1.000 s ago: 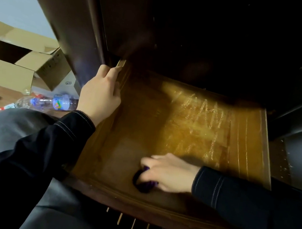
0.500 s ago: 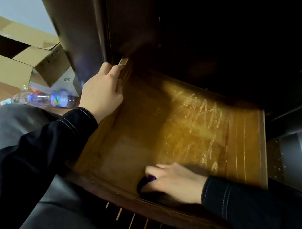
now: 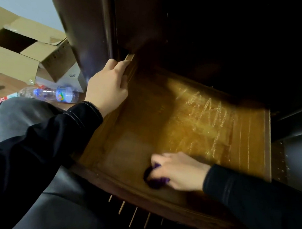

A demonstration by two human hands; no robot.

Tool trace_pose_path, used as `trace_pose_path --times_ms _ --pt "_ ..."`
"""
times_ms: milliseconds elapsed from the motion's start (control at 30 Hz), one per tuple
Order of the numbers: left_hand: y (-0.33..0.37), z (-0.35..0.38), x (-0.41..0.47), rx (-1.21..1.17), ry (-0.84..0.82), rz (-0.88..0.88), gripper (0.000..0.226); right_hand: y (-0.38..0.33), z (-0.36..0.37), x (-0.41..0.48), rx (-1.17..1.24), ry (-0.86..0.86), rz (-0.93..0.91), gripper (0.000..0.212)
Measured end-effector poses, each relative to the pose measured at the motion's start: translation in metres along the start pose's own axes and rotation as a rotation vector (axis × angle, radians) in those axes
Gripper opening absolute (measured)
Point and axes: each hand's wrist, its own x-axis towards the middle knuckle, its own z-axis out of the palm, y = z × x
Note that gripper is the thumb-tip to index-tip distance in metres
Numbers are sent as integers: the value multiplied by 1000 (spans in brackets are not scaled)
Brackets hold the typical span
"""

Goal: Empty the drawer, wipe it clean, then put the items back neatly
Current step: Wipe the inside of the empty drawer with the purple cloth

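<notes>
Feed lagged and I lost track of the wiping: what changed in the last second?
The right grip, holding the purple cloth, slid slightly rightward along the drawer floor near its front. The left grip stayed clamped on the drawer's left wall.

The open wooden drawer (image 3: 252, 146) juts forward from the tall dark wooden cabinet (image 3: 85, 20), which stands behind and above it. The left hand (image 3: 107, 88) grips the drawer's left wall at its far corner, just beside the cabinet's edge. Inside the drawer, near its front wall and about midway across, the right hand (image 3: 179, 172) holds the crumpled purple cloth (image 3: 155, 182) against the drawer bottom. Left of the drawer, on the floor, lies the clear plastic bottle (image 3: 53, 94), and beyond it stands the open brown cardboard box (image 3: 11, 55).
</notes>
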Motion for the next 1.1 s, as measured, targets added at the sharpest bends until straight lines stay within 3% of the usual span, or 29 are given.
trace_pose_path --times_ms 100,233,400,567,667,800,1000,1100 --pt "0 -1 1 3 -2 -6 47 -4 10 -17 0 -83 -17 59" --pt "1 -1 1 8 -2 -4 47 -9 -11 13 -33 -28 -9 44" --pt "-2 0 1 -7 -8 -17 47 -21 -22 40 -46 54 18 47" --pt "-3 3 1 -54 -6 -23 48 -10 2 -12 -11 -142 11 47" --pt "-4 3 3 -97 -1 -42 49 -6 4 -27 15 -172 56 55" --pt "-4 6 2 -132 -5 -56 50 -21 -7 12 -57 -130 8 37" --pt "-3 3 3 -157 -26 -75 51 -46 -33 113 -80 30 -30 46" --pt "-3 1 3 -155 -41 -85 52 -52 -35 117 -80 65 -1 45"
